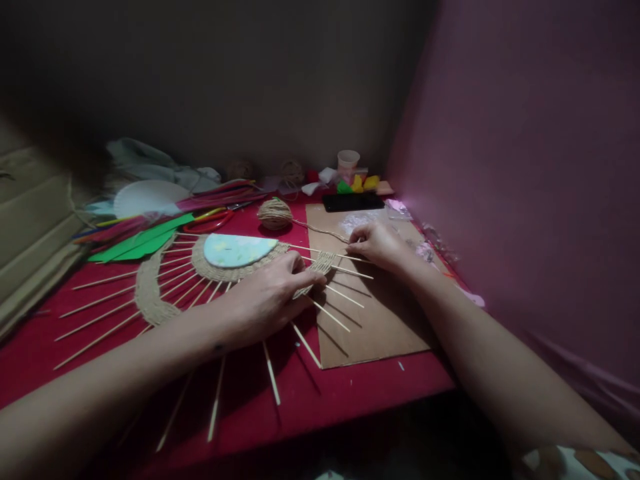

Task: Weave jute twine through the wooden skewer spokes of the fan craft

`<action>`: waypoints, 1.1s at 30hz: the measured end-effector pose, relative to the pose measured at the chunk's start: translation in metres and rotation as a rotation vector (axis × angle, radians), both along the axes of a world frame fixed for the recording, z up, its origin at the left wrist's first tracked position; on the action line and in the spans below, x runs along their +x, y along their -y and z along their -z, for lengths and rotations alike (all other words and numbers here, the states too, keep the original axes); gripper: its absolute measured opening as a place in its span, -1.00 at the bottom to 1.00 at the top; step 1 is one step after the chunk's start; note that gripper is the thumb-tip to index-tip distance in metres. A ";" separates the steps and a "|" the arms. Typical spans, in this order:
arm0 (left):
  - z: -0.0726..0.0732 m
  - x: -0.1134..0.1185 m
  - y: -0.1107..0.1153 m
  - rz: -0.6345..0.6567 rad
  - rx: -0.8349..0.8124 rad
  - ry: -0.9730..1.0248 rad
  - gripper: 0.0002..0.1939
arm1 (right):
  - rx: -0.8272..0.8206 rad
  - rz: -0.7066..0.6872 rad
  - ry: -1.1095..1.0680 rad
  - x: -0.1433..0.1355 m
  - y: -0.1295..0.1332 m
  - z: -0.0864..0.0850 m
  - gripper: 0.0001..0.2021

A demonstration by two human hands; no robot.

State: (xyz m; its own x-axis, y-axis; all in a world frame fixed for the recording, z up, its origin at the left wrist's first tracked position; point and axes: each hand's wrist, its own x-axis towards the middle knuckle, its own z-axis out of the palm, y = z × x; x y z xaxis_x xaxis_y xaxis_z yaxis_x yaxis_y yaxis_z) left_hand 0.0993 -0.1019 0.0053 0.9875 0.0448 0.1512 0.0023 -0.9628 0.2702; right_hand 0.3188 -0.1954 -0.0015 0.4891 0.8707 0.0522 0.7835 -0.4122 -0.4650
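Observation:
A half-round piece of weaving [150, 287] lies on the red cloth, with thin wooden sticks [273, 373] fanning out from a light blue half-disc [240, 250]. Tan twine is woven round the disc and in an outer band across the sticks. My left hand [280, 280] is closed on the right end of that band, thumb and fingers pinching the woven twine. My right hand [377, 245] pinches the loose twine [320, 229] above the cardboard. That strand runs back to a twine ball [275, 213] behind the disc.
Cardboard [380, 320] lies under the right-hand sticks. A black phone [353, 202], a paper cup [349, 160] and coloured scraps stand at the back. Green sheets [145, 241], red-handled scissors [215, 220] and a white paper plate [150, 198] are at left. A pink curtain [525, 167] borders the right.

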 end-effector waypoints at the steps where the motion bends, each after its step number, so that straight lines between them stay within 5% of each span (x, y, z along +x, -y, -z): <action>1: -0.002 -0.001 0.000 -0.004 -0.011 0.016 -0.77 | 0.014 -0.010 -0.067 0.001 0.002 -0.002 -0.89; 9: -0.012 -0.002 -0.001 -0.048 -0.013 0.134 -0.72 | 0.110 0.057 -0.452 0.001 0.030 -0.012 -0.79; 15: -0.010 0.000 -0.003 -0.051 -0.002 0.143 -0.70 | -0.023 -0.055 -0.451 0.006 0.043 -0.025 -0.78; 21: -0.004 0.003 -0.003 -0.052 0.011 0.154 -0.72 | -0.100 -0.003 -0.442 0.007 0.054 -0.035 -0.77; 33: 0.010 0.005 -0.004 -0.054 0.057 0.085 -0.82 | 0.116 -0.348 0.074 -0.030 0.030 -0.015 -0.80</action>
